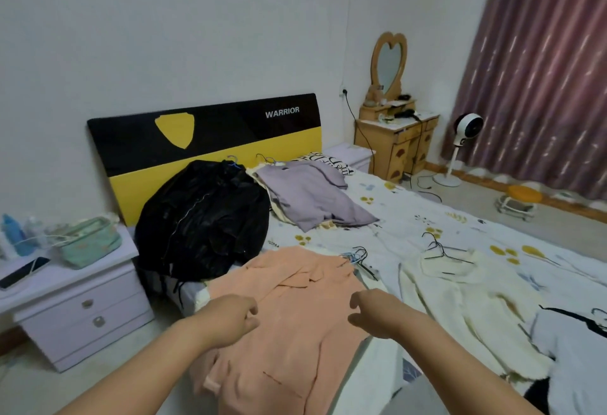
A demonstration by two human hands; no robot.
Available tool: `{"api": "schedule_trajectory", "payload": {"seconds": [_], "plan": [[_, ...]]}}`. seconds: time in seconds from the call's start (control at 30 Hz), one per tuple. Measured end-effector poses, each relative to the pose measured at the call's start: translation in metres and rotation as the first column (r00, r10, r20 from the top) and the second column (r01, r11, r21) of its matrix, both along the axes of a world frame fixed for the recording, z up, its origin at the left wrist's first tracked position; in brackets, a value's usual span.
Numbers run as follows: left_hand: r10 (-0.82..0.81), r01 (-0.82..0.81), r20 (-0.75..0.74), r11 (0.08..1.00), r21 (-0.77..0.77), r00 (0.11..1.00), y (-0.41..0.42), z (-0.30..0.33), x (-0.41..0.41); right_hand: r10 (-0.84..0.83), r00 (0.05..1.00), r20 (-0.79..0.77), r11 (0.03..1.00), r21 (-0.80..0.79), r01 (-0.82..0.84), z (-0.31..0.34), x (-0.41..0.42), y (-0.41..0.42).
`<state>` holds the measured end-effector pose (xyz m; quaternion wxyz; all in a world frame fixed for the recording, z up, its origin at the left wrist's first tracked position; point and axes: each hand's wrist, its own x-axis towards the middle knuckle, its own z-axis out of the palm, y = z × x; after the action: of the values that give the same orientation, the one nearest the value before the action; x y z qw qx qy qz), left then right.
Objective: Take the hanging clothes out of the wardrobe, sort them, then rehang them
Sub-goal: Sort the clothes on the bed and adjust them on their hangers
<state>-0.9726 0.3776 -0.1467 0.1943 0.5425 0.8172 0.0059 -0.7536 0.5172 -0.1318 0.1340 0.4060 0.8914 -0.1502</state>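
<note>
So your clothes are out on the flowery bed sheet (410, 217) in piles, and your left hand (230, 319) and right hand (374, 313) hang loosely curled, holding nothing, over the soft peach top (295, 316) low in the middle, with rehanging left.

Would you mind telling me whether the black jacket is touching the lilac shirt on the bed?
Cannot tell. In the head view, the black jacket and lilac shirt meet near the headboard, but overlap might only be apparent.
</note>
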Motion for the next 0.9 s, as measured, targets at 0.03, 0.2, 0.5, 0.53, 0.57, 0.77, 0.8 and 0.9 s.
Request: {"api": "schedule_trajectory", "payload": {"seconds": [0.03, 0.2, 0.5, 0.53, 0.57, 0.77, 0.8, 0.9], "plan": [[0.001, -0.001, 0.01, 1.0, 0.011, 1.0, 0.012, -0.002, -0.01, -0.009, 1.0, -0.001, 1.0, -0.003, 0.009, -0.004, -0.01, 0.011], [-0.021, 0.02, 0.036, 0.999, 0.026, 0.999, 0.051, -0.022, -0.06, -0.05, 0.998, 0.028, 0.998, -0.04, 0.051, -0.029, -0.062, 0.048], [-0.168, 0.176, 0.103, 0.981, -0.078, 0.98, 0.111, -0.064, -0.163, -0.261, 0.965, 0.033, 0.965, -0.006, 0.262, -0.07, -0.134, 0.09], [-0.195, 0.205, 0.11, 0.975, -0.086, 0.975, 0.117, -0.067, -0.177, -0.297, 0.954, 0.033, 0.955, 0.001, 0.297, -0.075, -0.142, 0.091], [-0.225, 0.235, 0.114, 0.968, -0.086, 0.968, 0.125, -0.069, -0.191, -0.328, 0.944, 0.033, 0.945, 0.006, 0.328, -0.08, -0.15, 0.09], [-0.346, 0.364, 0.134, 0.92, -0.143, 0.929, 0.172, -0.092, -0.248, -0.516, 0.853, 0.074, 0.856, 0.015, 0.516, -0.104, -0.175, 0.085], [-0.367, 0.387, 0.143, 0.907, -0.166, 0.919, 0.179, -0.098, -0.25, -0.542, 0.836, 0.084, 0.839, 0.01, 0.544, -0.108, -0.177, 0.085], [-0.421, 0.453, 0.182, 0.871, -0.192, 0.888, 0.205, -0.112, -0.248, -0.601, 0.791, 0.118, 0.796, -0.001, 0.605, -0.116, -0.177, 0.092]]}}
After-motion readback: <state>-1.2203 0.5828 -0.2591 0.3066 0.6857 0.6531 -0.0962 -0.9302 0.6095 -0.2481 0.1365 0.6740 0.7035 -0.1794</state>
